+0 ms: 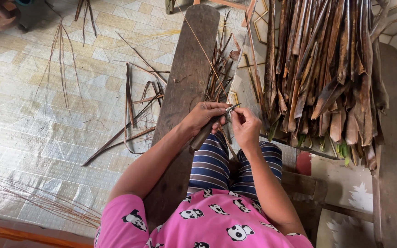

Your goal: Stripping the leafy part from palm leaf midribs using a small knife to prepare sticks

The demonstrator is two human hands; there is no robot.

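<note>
My left hand point(201, 117) grips a knife with a dark wooden handle point(203, 134), its short blade pointing right toward my other hand. My right hand point(245, 127) pinches a thin, pale leaf rib point(198, 43) right at the blade. The rib runs up and to the left across a long wooden plank point(187, 78). Both hands meet above my knees, which are in blue striped shorts point(212, 165).
A big heap of brown dried palm leaf stalks point(327, 73) lies to the right. Stripped ribs and leaf scraps point(134, 110) litter the tiled floor point(37, 133) on the left. A bundle of thin ribs point(47, 202) lies at the lower left. A wooden bench point(394, 151) stands at the right.
</note>
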